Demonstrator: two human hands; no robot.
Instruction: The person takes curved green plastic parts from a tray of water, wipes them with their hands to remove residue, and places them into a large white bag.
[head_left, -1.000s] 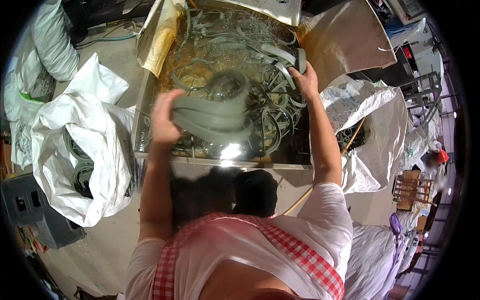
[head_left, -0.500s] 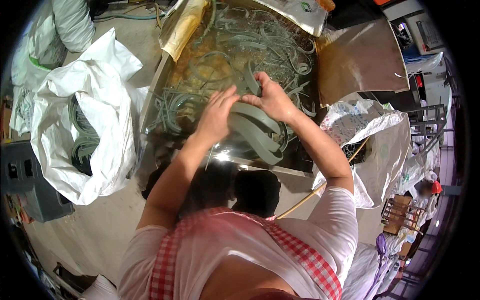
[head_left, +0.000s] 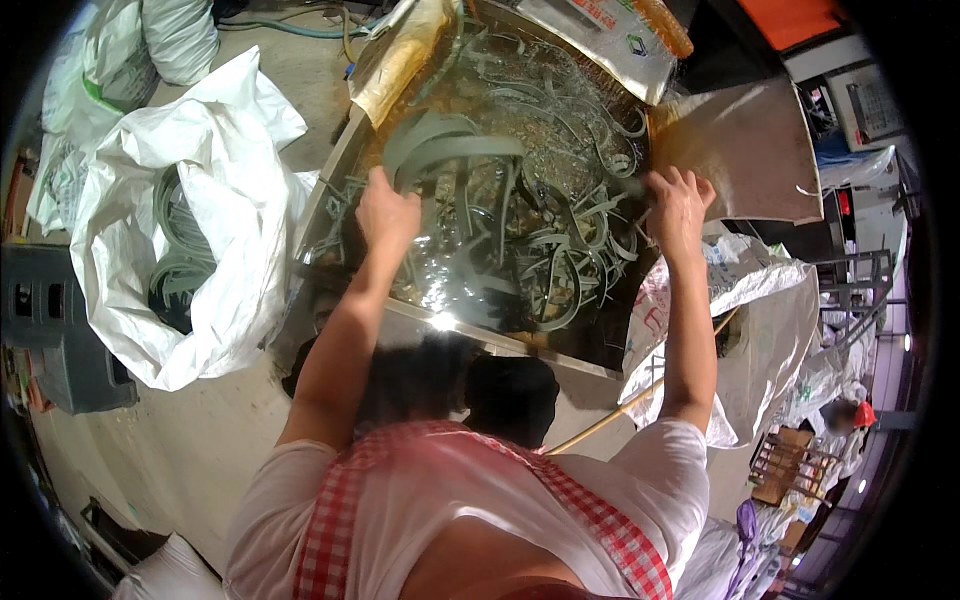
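the tank below your hands likely catches drips; left hand: gripping grey strips; right hand: grip not discernible.

A metal-rimmed tank holds water, with curled grey-green strips lying tangled in it, many toward its right side. On the pale floor at left stand an open white sack and a dark plastic crate; a bluish hose lies farther off.

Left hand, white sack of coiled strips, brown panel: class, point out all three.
Left hand (head_left: 390, 216), head view: back of the hand.
White sack (head_left: 243, 240), head view: fabric right of opening.
Brown panel (head_left: 737, 155), head view: flat face.
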